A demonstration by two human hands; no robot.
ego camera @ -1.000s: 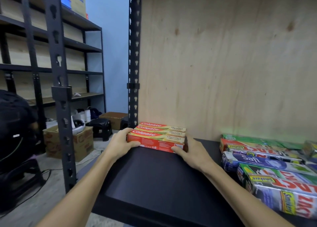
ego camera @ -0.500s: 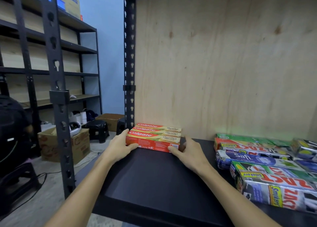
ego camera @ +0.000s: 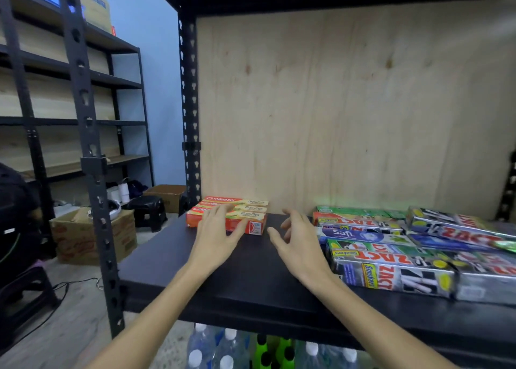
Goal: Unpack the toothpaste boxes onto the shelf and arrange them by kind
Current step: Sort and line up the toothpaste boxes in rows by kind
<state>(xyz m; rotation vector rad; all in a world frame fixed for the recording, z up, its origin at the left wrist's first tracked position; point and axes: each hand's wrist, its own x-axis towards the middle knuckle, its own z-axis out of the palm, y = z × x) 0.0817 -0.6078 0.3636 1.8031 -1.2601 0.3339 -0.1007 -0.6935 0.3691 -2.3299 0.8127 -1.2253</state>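
The red Colgate boxes [ego camera: 227, 214] lie stacked at the black shelf's [ego camera: 251, 268] back left corner. The left hand [ego camera: 216, 233] hovers before them, fingers spread wide, holding nothing. The right hand [ego camera: 297, 240] (fingers loosely apart, empty) hangs between them and the mixed boxes [ego camera: 391, 245].

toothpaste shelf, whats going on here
A person is sorting toothpaste boxes on a black shelf. The red Colgate boxes sit grouped at the back left; the left hand hovers open over them, and the right hand is open beside them, holding nothing. Zact and Safi boxes lie mixed on the right.
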